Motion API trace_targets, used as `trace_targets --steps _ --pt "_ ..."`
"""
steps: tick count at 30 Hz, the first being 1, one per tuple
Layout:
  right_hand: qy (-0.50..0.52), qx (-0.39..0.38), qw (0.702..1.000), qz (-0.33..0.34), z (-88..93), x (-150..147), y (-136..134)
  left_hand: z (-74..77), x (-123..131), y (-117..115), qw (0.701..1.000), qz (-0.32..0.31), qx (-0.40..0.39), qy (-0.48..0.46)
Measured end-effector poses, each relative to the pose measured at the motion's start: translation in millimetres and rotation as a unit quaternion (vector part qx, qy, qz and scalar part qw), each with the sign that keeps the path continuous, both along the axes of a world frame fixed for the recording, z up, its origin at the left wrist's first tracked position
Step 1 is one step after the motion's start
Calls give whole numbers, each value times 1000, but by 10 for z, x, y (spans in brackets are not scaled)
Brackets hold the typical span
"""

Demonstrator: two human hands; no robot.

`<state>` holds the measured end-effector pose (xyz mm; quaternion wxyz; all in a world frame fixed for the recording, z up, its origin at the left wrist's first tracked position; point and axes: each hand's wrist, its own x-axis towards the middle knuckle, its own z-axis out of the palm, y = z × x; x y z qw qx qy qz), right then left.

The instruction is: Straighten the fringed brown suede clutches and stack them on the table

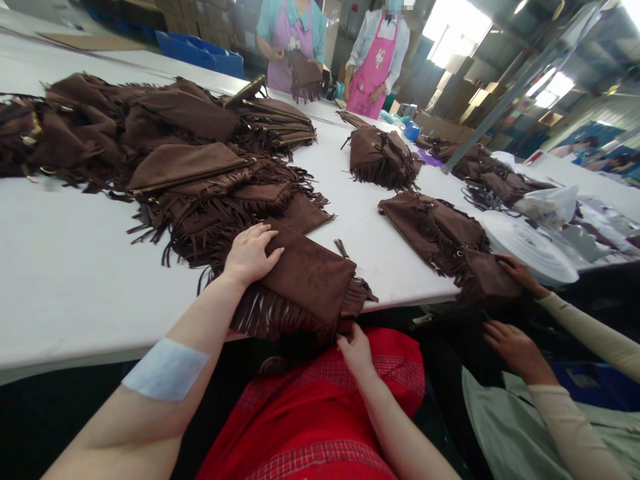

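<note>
A brown suede-like fringed bag [306, 270] lies flat at the table's front edge, its fringe hanging toward me. My left hand [250, 255] rests on the bag's left end, palm down with the fingers stretched out. Below the bag's lower right corner, my right hand [357, 349] is closed on the fringe there; the fingertips are partly hidden. A small tassel [341, 249] sticks out past the bag's far side. Just behind my left hand, a heap of similar brown bags [225, 193] with fringes and gold zips covers the table.
On my right, a co-worker's hands [517, 347] handle another brown bag [487, 277]. More bag stacks [383, 157] lie farther back, near a white roll [530, 247]. Two people in aprons [375, 63] stand across the white table [100, 267]. A blue bin [200, 53] is behind it.
</note>
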<state>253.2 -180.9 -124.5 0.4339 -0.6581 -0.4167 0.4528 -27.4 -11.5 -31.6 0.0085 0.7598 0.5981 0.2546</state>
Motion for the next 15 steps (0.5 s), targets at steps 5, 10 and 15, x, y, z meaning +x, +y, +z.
trace_targets --steps 5,10,15 --pt "113 86 990 28 369 -50 -28 -24 -11 19 1000 -2 -3 -2" --pt "232 -19 971 56 496 -259 36 -15 -11 6 1000 -5 1 -6" --pt "223 -54 971 66 428 -270 66 -19 -15 10 1000 -3 1 -2"
